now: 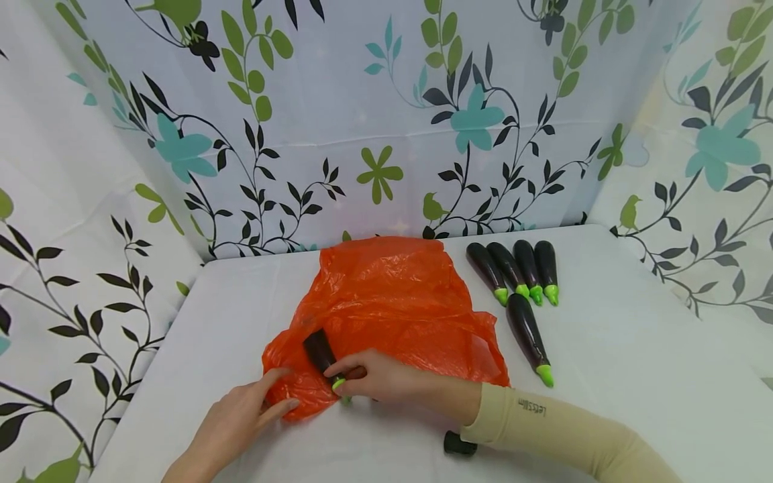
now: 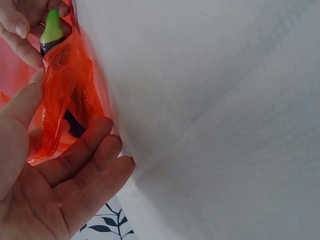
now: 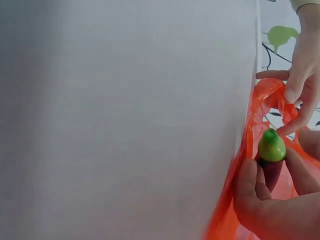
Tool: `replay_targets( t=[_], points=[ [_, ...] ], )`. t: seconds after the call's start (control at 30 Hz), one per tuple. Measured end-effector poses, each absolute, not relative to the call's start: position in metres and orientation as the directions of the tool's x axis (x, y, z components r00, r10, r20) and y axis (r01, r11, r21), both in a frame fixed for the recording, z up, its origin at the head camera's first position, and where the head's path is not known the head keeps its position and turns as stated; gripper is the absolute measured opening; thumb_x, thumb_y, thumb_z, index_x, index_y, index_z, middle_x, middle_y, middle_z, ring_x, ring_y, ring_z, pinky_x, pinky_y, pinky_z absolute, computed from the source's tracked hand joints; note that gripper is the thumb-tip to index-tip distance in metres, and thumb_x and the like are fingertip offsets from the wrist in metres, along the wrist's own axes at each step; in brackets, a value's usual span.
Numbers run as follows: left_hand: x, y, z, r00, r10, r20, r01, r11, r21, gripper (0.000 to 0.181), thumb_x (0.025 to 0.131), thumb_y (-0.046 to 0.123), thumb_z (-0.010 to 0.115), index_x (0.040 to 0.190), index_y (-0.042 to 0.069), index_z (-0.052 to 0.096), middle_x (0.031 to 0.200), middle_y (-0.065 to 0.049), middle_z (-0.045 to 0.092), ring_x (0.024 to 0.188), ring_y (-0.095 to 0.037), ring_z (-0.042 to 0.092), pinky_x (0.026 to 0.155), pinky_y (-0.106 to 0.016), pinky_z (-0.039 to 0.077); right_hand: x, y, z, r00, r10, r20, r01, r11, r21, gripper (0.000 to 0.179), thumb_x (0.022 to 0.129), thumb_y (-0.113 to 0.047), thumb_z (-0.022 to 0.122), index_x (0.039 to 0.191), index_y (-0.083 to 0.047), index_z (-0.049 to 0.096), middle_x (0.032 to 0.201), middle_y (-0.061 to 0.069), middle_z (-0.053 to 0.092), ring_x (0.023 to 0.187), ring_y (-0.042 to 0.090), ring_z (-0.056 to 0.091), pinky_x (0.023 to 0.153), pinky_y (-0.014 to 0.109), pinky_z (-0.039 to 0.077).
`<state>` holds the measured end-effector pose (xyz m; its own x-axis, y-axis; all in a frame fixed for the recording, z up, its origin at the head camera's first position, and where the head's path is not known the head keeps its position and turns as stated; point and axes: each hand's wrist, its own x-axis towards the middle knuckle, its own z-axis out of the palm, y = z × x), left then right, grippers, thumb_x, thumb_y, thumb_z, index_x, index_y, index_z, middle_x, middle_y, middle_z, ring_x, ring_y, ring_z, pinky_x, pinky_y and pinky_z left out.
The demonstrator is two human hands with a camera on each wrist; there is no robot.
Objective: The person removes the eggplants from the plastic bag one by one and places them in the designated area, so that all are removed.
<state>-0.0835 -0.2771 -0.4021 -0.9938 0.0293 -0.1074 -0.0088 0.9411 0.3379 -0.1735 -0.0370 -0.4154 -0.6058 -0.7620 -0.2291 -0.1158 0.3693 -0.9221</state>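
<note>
An orange plastic bag (image 1: 392, 295) lies spread on the white table. My right hand (image 1: 377, 376) pinches a dark purple eggplant (image 1: 319, 349) near its green stem end, over the bag's front left part. In the left wrist view, some of the eggplant's dark body (image 2: 74, 125) shows behind the orange film. My left hand (image 1: 232, 419) is at the bag's front left corner, with film between its thumb and fingers. The right wrist view shows the eggplant's green cap (image 3: 271, 146) between the right thumb and fingers, close to the left hand (image 3: 305, 75).
Several more eggplants (image 1: 527, 332) lie right of the bag, most in a row at the back, one in front of them. A small black object (image 1: 460, 444) is beside the right forearm. A leaf-patterned curtain (image 1: 374, 121) hangs behind the table and at both sides.
</note>
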Motion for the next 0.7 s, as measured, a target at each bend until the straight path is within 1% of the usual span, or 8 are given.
replay_targets(
  t=[0.1,0.17,0.23,0.3,0.43,0.5,0.6,0.7],
  points=[
    [-0.083,-0.277,-0.402,-0.996,0.036,-0.082,0.006,0.941,0.337,0.057,0.084,0.05,0.072,0.126,0.014,0.061,0.085,0.004,0.065,0.069,-0.011,0.057,0.067,-0.039,0.053,-0.173,-0.033,-0.416,-0.651,-0.722,-0.236,-0.039,0.342,-0.939,0.026,0.093,-0.024,0.069,0.119,-0.023,0.07,0.091,-0.002,0.065,0.062,0.016,0.05,0.052,0.028,0.042],
    [-0.083,-0.277,-0.402,-0.996,0.039,-0.074,0.012,0.942,0.334,0.055,0.084,0.049,0.072,0.126,0.014,0.061,0.085,0.005,0.066,0.069,-0.011,0.057,0.067,-0.039,0.053,-0.174,-0.03,-0.415,-0.67,-0.707,-0.224,-0.025,0.323,-0.946,0.023,0.093,-0.025,0.069,0.116,-0.023,0.07,0.091,-0.001,0.064,0.063,0.017,0.053,0.052,0.029,0.045],
    [-0.083,-0.278,-0.403,-0.996,0.04,-0.078,0.011,0.942,0.334,0.056,0.084,0.049,0.072,0.126,0.014,0.061,0.084,0.006,0.065,0.069,-0.011,0.057,0.067,-0.039,0.053,-0.175,-0.028,-0.416,-0.682,-0.703,-0.2,-0.038,0.307,-0.951,0.02,0.093,-0.024,0.069,0.113,-0.023,0.07,0.094,-0.002,0.063,0.068,0.017,0.056,0.053,0.03,0.048],
    [-0.084,-0.278,-0.403,-0.996,0.042,-0.084,0.011,0.942,0.337,0.057,0.083,0.049,0.072,0.126,0.013,0.061,0.083,0.006,0.064,0.069,-0.011,0.056,0.067,-0.039,0.053,-0.176,-0.025,-0.416,-0.687,-0.704,-0.177,-0.054,0.293,-0.955,0.017,0.094,-0.022,0.068,0.111,-0.023,0.07,0.099,-0.003,0.063,0.078,0.017,0.059,0.057,0.031,0.051],
    [-0.084,-0.278,-0.402,-0.995,0.041,-0.086,0.01,0.941,0.339,0.056,0.083,0.048,0.073,0.126,0.014,0.061,0.083,0.006,0.064,0.069,-0.011,0.056,0.068,-0.039,0.054,-0.176,-0.019,-0.414,-0.684,-0.707,-0.179,-0.062,0.301,-0.952,0.016,0.094,-0.019,0.068,0.109,-0.024,0.068,0.107,-0.003,0.06,0.087,0.019,0.059,0.061,0.035,0.053],
    [-0.083,-0.278,-0.402,-0.996,0.04,-0.084,0.009,0.94,0.341,0.056,0.083,0.047,0.073,0.126,0.014,0.061,0.084,0.006,0.064,0.069,-0.011,0.056,0.068,-0.039,0.054,-0.176,-0.015,-0.412,-0.682,-0.706,-0.194,-0.059,0.318,-0.946,0.02,0.093,-0.018,0.068,0.111,-0.027,0.067,0.111,-0.003,0.058,0.093,0.02,0.058,0.065,0.035,0.054],
    [-0.083,-0.278,-0.402,-0.996,0.039,-0.086,0.007,0.939,0.343,0.055,0.083,0.047,0.073,0.127,0.014,0.061,0.086,0.006,0.065,0.07,-0.011,0.057,0.069,-0.039,0.054,-0.175,-0.008,-0.41,-0.672,-0.707,-0.22,-0.035,0.327,-0.944,0.03,0.093,-0.016,0.068,0.118,-0.032,0.065,0.116,-0.001,0.056,0.102,0.022,0.054,0.072,0.036,0.054],
    [-0.084,-0.278,-0.402,-0.995,0.04,-0.095,0.005,0.937,0.349,0.057,0.083,0.048,0.073,0.127,0.014,0.061,0.09,0.004,0.067,0.072,-0.012,0.059,0.071,-0.041,0.054,-0.175,0.0,-0.408,-0.664,-0.709,-0.239,-0.001,0.32,-0.948,0.038,0.093,-0.015,0.067,0.125,-0.034,0.062,0.119,0.002,0.056,0.107,0.024,0.051,0.079,0.038,0.054]
  ],
)
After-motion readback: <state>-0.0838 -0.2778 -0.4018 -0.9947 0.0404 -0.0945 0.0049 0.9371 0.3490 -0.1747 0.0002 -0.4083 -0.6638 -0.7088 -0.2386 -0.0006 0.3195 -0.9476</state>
